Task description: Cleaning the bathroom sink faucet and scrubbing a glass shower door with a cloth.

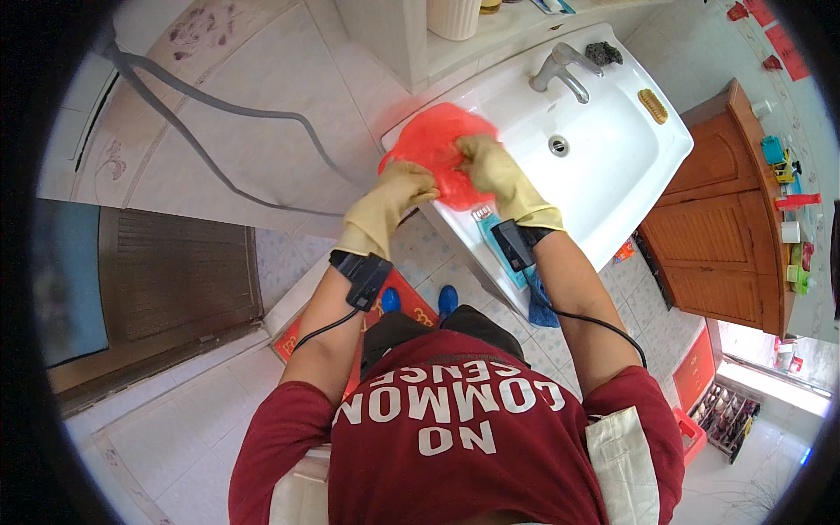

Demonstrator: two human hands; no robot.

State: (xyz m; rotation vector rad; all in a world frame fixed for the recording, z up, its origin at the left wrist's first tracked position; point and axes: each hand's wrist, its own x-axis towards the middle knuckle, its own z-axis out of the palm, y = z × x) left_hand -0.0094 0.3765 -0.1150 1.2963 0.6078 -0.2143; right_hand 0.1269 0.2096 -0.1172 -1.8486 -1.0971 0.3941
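Both my hands wear pale yellow rubber gloves. A thin red plastic bag (436, 147) is spread between them over the left corner of the white ceramic washbasin (610, 177). My left hand (400, 190) pinches the bag's lower left edge. My right hand (482, 164) is at the bag's right side with its fingers bent against it; the fingertips are partly hidden, so its hold is unclear. Just below the bag, a teal and white brush package (499, 246) lies along the basin's front rim, partly covered by my right wrist. A blue cloth (543, 305) hangs at that rim.
A chrome faucet (564, 69), dark scouring pad (604, 54) and wooden scrub brush (653, 106) are on the basin's back and right rim. A grey hose (197, 147) runs along the left wall. Beyond the basin stands a brown wooden cabinet (712, 249). A red mat (410, 298) lies underfoot.
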